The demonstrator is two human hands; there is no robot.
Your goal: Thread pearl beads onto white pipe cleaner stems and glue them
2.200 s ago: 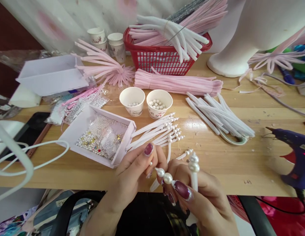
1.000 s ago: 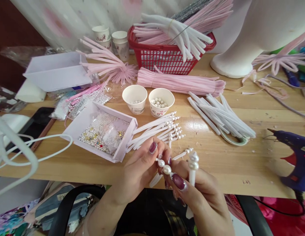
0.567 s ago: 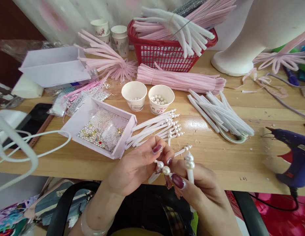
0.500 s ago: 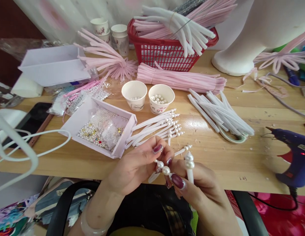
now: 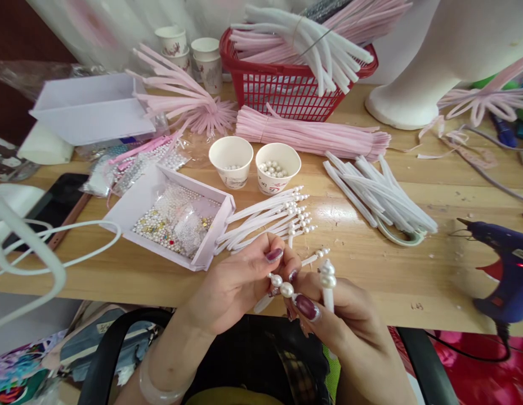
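Observation:
My left hand (image 5: 238,287) is closed in a pinch at the small-bead end of a pearl-tipped white pipe cleaner (image 5: 287,289), whose large pearls show between my two hands. Thumb and fingers of my right hand (image 5: 352,323) grip that same piece just below its pearls. A second pearl-tipped pipe cleaner (image 5: 328,284) stands upright from my right hand's fingers. Beyond my hands, several finished-looking white stems with pearl ends (image 5: 269,219) lie in a row on the wooden table (image 5: 388,298). My fingers hide the lower parts of the held stems.
Two paper cups (image 5: 231,163) with pearls stand behind the row. A white box (image 5: 168,222) of beads sits left. White pipe cleaners (image 5: 379,194), a pink bundle (image 5: 312,132) and a red basket (image 5: 286,90) lie farther back. A glue gun (image 5: 504,264) stands right, a phone (image 5: 54,208) left.
Hardly anything differs. Both hands and the held pearls sit very slightly farther right in view, with the same grip.

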